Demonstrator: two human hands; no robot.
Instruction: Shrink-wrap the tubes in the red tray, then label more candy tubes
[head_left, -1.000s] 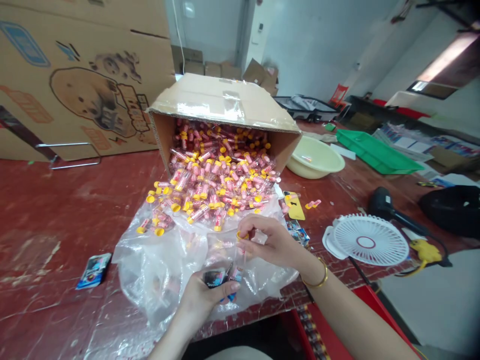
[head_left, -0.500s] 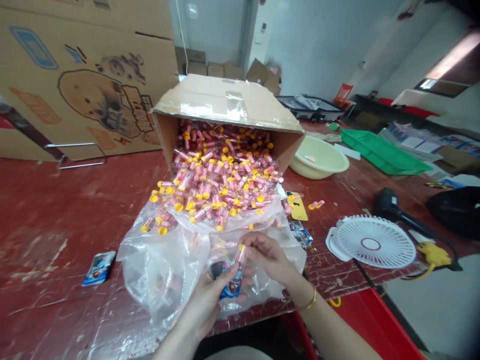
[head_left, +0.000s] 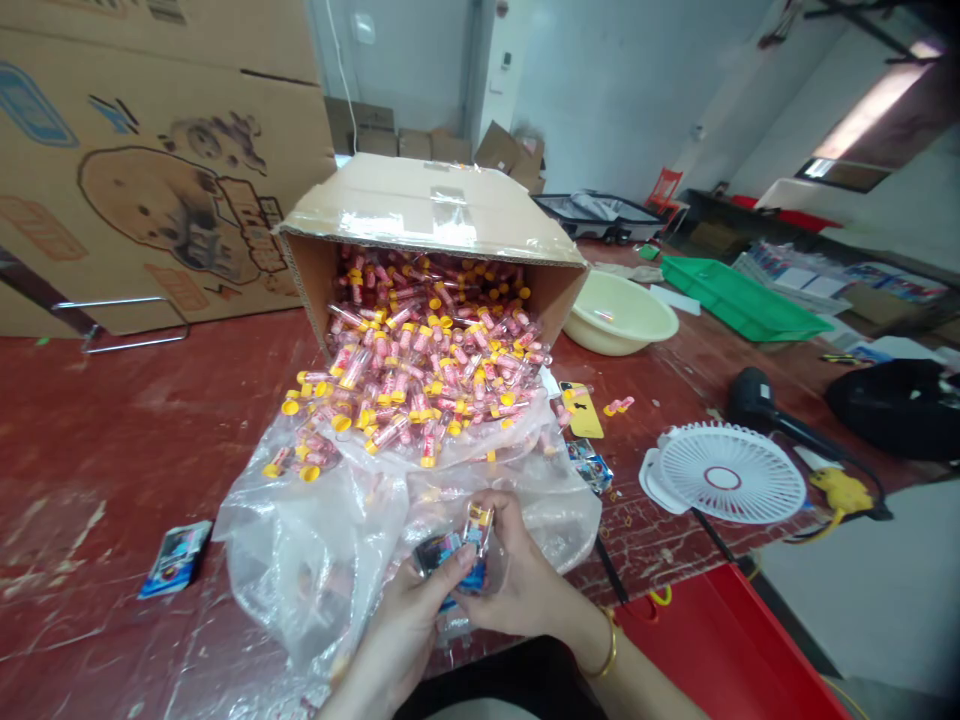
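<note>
My left hand [head_left: 412,615] is closed on small blue-and-black foil packets [head_left: 439,550], its thumb lying across their front. Pressed up against the other side, my right hand [head_left: 517,575] is closed around the same packets, fingers curled behind them. A shiny piece with a yellow top [head_left: 478,520] shows between its fingers and the packets; blur hides its exact kind. Both hands are just above a clear plastic sheet [head_left: 315,540]. Beyond them, a heap of clear tubes with yellow caps and pink contents [head_left: 420,370] spills from a cardboard box [head_left: 435,205] lying on its side.
Another foil packet [head_left: 176,558] lies at left on the red table [head_left: 90,420]. To the right are a yellow phone [head_left: 582,410], more packets [head_left: 591,468], a white fan [head_left: 724,475], a pale basin [head_left: 619,315] and a green tray [head_left: 739,300]. A large printed carton [head_left: 150,180] stands at left.
My right hand has gone from pinching a yellow-capped tube at the packets' top to wrapping round their right side. The camera view has shifted slightly to the right.
</note>
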